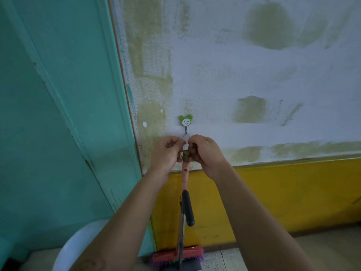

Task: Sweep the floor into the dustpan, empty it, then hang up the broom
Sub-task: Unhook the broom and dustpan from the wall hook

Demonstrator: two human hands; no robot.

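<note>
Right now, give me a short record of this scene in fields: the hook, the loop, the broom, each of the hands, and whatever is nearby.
hook: green smiley hook on the white wall
loop: string loop runs from the hook down to both hands
broom: broom upright below the hook, red broom head low by the floor
left hand: left hand pinches the loop's left side
right hand: right hand pinches the right side
nearby: black grip beside the broom; white chair lower left

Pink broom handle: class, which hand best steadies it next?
Probably right: the right hand curls round the brown cap of the pink broom handle; the left hand pinches only the thin wire loop.
</note>
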